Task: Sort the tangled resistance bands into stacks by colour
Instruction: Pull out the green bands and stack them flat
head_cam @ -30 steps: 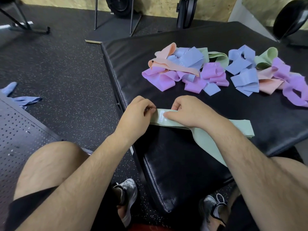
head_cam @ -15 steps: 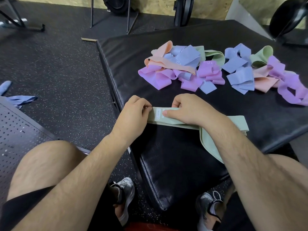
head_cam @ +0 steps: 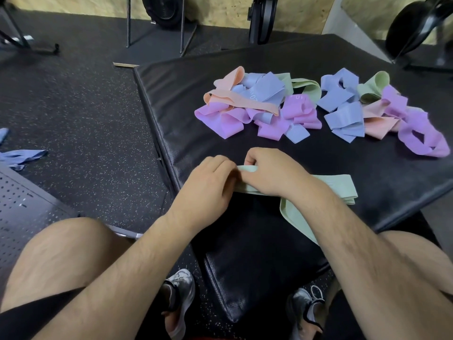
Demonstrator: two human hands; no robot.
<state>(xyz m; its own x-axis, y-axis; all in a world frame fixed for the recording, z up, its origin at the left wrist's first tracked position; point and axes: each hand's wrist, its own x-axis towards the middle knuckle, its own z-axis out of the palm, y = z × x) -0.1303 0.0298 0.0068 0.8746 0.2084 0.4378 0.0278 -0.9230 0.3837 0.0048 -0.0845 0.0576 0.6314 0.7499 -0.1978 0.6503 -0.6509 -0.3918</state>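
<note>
Head view: the left hand (head_cam: 209,184) and right hand (head_cam: 269,174) both curl their fingers round the left end of a green band (head_cam: 339,186) lying along the mat's (head_cam: 367,158) near edge. Beyond it, the tangled bands (head_cam: 257,104) carry pale print too blurred to read.

**Floor:** black rubber flooring (head_cam: 85,106), flecked with pale specks, is laid from 7 to 12 o'clock. A thin tan strip (head_cam: 125,65) is left lying on it at 11 o'clock.

**Walls:** strand-board panelling (head_cam: 73,6) is fitted along 11 to 1 o'clock. A pale painted section (head_cam: 343,25) is seen at 1 o'clock.

**Furniture:**
- A black padded vinyl mat (head_cam: 186,94) is spread from the centre to 3 o'clock, one corner drooping toward 6 o'clock.
- A perforated dark metal panel (head_cam: 22,204) is set at 8 o'clock.
- Thin metal stand legs (head_cam: 128,23) are stood at 12 o'clock, beside a round black item (head_cam: 164,11).
- A black rounded pad (head_cam: 411,23) is mounted at 2 o'clock.

**Light:** even, with a soft sheen thrown on the mat.
</note>
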